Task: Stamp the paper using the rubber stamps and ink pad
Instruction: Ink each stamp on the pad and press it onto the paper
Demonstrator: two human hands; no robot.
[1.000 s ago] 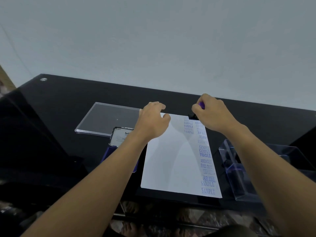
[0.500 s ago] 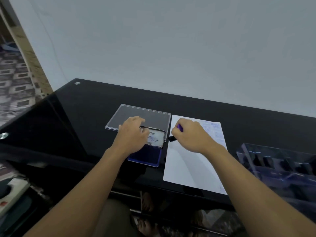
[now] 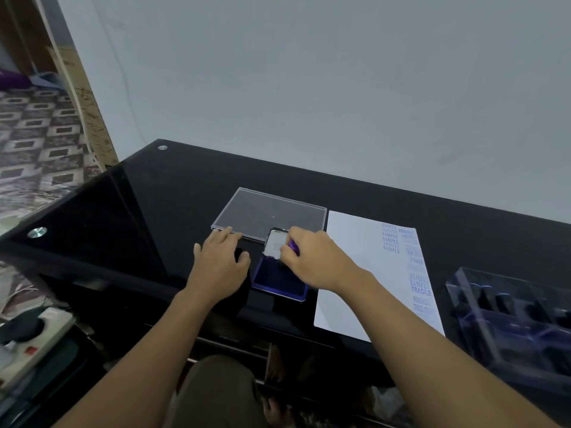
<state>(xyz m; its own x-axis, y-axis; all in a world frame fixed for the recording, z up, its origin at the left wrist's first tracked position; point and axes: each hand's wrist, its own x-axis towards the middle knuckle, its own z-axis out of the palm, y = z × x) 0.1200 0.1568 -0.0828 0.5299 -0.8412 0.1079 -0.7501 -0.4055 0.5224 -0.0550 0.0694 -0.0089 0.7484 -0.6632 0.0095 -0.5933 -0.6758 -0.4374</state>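
An open blue ink pad (image 3: 278,281) with its lid (image 3: 274,244) raised lies on the black glass table (image 3: 148,211). My right hand (image 3: 315,262) grips a purple-handled rubber stamp (image 3: 293,246) and holds it down over the pad. To the pad's left, my left hand (image 3: 221,264) rests on the table with its fingers spread. The white paper (image 3: 361,273) lies right of the pad, and blue stamped words run down its right side.
A clear plastic lid (image 3: 265,213) lies flat behind the ink pad. At the right, a clear plastic box (image 3: 519,316) holds several more stamps. A power strip (image 3: 34,338) sits low at the left, below the table.
My right hand carried the stamp from the top of the paper leftward to the ink pad. My left hand left the paper and moved to the table left of the pad.
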